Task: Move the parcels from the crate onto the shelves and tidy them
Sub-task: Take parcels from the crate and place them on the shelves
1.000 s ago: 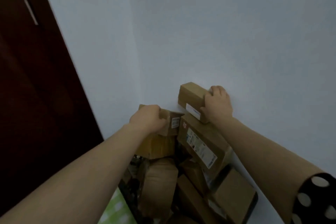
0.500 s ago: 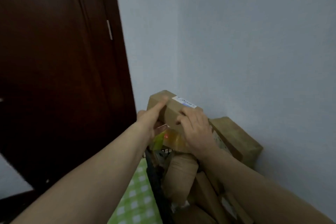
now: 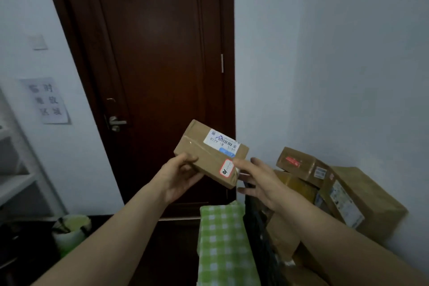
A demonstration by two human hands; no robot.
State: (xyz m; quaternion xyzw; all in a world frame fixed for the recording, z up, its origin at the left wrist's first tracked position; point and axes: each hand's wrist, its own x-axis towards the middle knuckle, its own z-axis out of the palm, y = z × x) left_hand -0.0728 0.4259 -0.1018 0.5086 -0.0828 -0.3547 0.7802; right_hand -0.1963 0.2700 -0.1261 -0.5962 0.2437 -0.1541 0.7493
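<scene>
A small brown cardboard parcel [image 3: 204, 153] with a white barcode label and a red-edged sticker is held up in front of the dark door. My left hand [image 3: 178, 175] grips its lower left end, thumb on top. My right hand [image 3: 257, 181] is at its right end, fingers spread and loose, a fingertip touching the corner by the sticker. At the lower right a black crate [image 3: 260, 234] in the corner holds several more brown parcels, among them one with a red label [image 3: 299, 163] and a larger one [image 3: 357, 197].
A dark wooden door [image 3: 157, 65] with a metal handle [image 3: 116, 122] stands ahead. White shelves [image 3: 16, 183] are at the left edge, below a paper notice. A green checked cloth [image 3: 222, 239] lies beside the crate. A pale green bin [image 3: 69, 230] sits on the dark floor.
The parcel has been lifted out of the pile and carried left, in front of the door. My view swung left with it. My right hand's hold has loosened.
</scene>
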